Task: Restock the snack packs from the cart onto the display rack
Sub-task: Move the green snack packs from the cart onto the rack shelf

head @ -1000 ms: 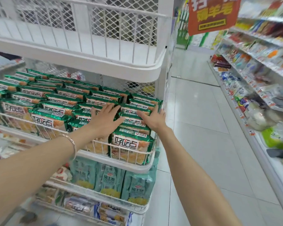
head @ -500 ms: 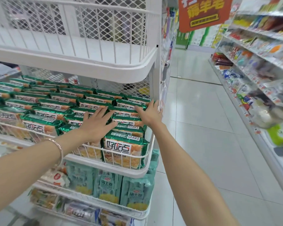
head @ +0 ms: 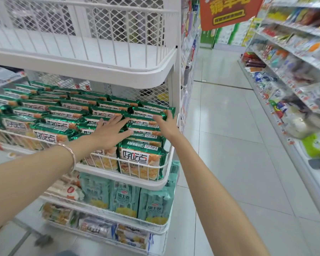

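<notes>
Rows of green snack packs [head: 142, 157] fill the middle tier of a white wire display rack [head: 151, 183]. My left hand [head: 109, 132], a bracelet on its wrist, lies flat with spread fingers on top of the packs in the second column from the right. My right hand [head: 166, 124] presses with straight fingers on the tops of the rightmost column, near the rack's right post. Neither hand holds a pack.
The rack's top tier [head: 100, 58] holds nothing I can see. Pale teal packs [head: 126, 200] fill the tier below, and mixed packs [head: 100, 228] the bottom one. A tiled aisle [head: 229, 145] runs on the right, lined by stocked shelves [head: 294, 80]. A red sign [head: 227, 10] hangs overhead.
Both hands have slid a little farther back over the pack tops. The view has shifted slightly rightward.
</notes>
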`<state>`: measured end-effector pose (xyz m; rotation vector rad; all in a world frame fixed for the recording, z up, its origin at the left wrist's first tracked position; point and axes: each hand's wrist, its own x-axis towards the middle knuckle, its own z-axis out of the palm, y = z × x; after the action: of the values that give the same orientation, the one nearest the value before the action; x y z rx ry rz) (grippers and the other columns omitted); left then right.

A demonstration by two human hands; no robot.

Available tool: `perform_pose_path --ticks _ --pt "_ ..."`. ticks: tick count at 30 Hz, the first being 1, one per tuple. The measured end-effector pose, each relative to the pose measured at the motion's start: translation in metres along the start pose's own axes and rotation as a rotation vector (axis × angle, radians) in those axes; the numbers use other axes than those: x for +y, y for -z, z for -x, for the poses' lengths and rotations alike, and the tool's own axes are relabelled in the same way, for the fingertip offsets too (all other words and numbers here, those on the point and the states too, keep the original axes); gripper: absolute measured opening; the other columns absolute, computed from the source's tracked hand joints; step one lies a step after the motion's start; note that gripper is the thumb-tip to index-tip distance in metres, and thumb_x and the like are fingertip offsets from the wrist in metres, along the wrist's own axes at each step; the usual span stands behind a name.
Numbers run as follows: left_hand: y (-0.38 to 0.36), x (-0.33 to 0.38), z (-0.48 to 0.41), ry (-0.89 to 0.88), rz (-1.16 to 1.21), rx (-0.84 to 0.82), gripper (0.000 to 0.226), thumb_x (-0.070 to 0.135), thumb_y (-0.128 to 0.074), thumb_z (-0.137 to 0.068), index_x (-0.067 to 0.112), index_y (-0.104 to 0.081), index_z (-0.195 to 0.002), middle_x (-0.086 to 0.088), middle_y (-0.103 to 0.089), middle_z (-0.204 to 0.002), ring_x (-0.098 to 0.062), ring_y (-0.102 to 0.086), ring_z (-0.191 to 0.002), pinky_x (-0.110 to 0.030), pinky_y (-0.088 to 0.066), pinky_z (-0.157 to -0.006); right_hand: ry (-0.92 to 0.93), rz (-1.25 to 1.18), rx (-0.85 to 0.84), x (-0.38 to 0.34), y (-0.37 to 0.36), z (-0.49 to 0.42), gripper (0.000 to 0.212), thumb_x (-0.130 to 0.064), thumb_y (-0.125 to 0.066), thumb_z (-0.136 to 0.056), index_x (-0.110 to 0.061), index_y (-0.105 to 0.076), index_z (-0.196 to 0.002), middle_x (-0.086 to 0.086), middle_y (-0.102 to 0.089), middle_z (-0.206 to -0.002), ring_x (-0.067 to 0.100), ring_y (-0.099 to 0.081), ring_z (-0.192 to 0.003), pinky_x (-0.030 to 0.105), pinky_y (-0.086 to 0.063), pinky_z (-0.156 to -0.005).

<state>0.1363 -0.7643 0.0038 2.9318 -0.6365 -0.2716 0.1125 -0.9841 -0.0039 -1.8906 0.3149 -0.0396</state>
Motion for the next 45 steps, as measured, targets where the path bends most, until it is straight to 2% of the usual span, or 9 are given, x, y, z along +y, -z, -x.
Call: perform_pose_path --ticks 2,5,12,16,19,26,32,36,45 --pt "0.005 -0.004 0.008 -0.011 -0.062 -0.033 0.089 0.086 -0.004 -0.08 0.042 0.004 -0.157 0.007 0.011 -0.166 -0.016 0.012 -0.153 -0.061 0.012 -0.118 0.014 0.248 -0.042 0.005 -0.007 0.031 0.092 -0.061 -0.052 -0.091 -0.024 -0.004 -0.16 0.011 0.007 -0.167 0.034 -0.007 -0.154 0.05 -0.021 -0.122" --pt "0.005 -0.008 0.02 0.004 -0.132 -0.071 0.087 0.086 -0.002 -0.078 0.048 0.009 -0.154 0.008 0.013 -0.166 -0.02 0.012 -0.153 -0.066 0.012 -0.113 0.08 0.576 -0.047 0.011 -0.024 0.075 0.089 -0.062 -0.041 -0.098 -0.018 0.006 -0.16 0.018 0.017 -0.164 0.04 -0.007 -0.152 0.048 -0.016 -0.123" --pt "-0.002 -0.019 0.032 -0.023 -0.071 -0.036 0.102 0.093 0.009 -0.069 0.042 0.002 -0.157 0.006 0.006 -0.167 -0.02 0.008 -0.154 -0.066 0.008 -0.117 0.085 0.198 -0.089 0.011 -0.037 0.088 0.087 -0.057 -0.055 -0.095 -0.02 -0.011 -0.161 -0.002 0.031 -0.162 0.024 -0.016 -0.153 0.04 -0.021 -0.12" --pt "0.0 -0.031 0.042 -0.053 -0.154 0.093 0.099 0.095 0.008 -0.068 0.048 0.002 -0.155 0.007 0.007 -0.167 -0.022 0.013 -0.153 -0.067 0.014 -0.113 0.405 0.996 0.087 0.015 -0.042 0.093 0.072 -0.068 -0.021 -0.099 -0.035 -0.001 -0.16 0.007 0.017 -0.166 0.033 0.016 -0.152 0.054 0.01 -0.122" --pt "-0.01 -0.049 0.052 -0.027 -0.164 0.096 0.083 0.093 0.006 -0.073 0.057 0.017 -0.148 0.007 0.01 -0.166 -0.025 0.011 -0.153 -0.067 0.013 -0.112 0.48 1.239 -0.106 0.011 -0.061 0.096 0.069 -0.069 -0.011 -0.099 -0.038 0.001 -0.159 0.007 -0.003 -0.168 0.032 0.0 -0.155 0.057 0.0 -0.122" --pt "0.0 -0.046 0.045 -0.029 -0.141 -0.015 0.076 0.078 -0.012 -0.091 0.044 0.008 -0.156 0.003 0.007 -0.167 -0.023 0.008 -0.154 -0.056 0.006 -0.122 0.345 1.333 -0.312 -0.017 -0.052 0.091 0.073 -0.072 -0.013 -0.096 -0.039 0.006 -0.158 0.005 0.006 -0.168 0.031 0.007 -0.154 0.058 0.007 -0.121" --pt "0.003 -0.126 0.128 -0.1 0.011 0.36 0.042 0.029 -0.043 -0.101 0.013 -0.05 -0.14 -0.005 -0.052 -0.141 -0.024 -0.049 -0.131 -0.041 -0.039 -0.11 0.574 1.214 -0.172 -0.035 -0.113 0.122 0.058 -0.046 -0.03 -0.105 -0.022 -0.023 -0.158 0.011 -0.017 -0.165 0.029 -0.01 -0.154 0.05 0.004 -0.124" --pt "-0.01 -0.214 0.197 0.076 0.101 0.351 0.038 0.027 -0.044 -0.102 0.011 -0.053 -0.134 -0.007 -0.054 -0.137 -0.024 -0.055 -0.118 -0.038 -0.049 -0.094 0.663 1.104 -0.281 -0.053 -0.199 0.139 0.048 -0.029 -0.045 -0.101 -0.011 -0.044 -0.146 0.013 -0.04 -0.154 0.031 -0.035 -0.143 0.047 -0.012 -0.124" --pt "-0.045 -0.385 0.359 0.611 0.301 0.166 0.043 0.035 -0.032 -0.104 0.007 -0.061 -0.119 -0.015 -0.053 -0.127 -0.034 -0.057 -0.114 -0.044 -0.049 -0.092 0.757 1.03 -0.626 -0.094 -0.447 0.191 0.043 -0.022 -0.055 -0.096 -0.005 -0.055 -0.136 0.019 -0.044 -0.147 0.038 -0.042 -0.133 0.049 -0.032 -0.113"
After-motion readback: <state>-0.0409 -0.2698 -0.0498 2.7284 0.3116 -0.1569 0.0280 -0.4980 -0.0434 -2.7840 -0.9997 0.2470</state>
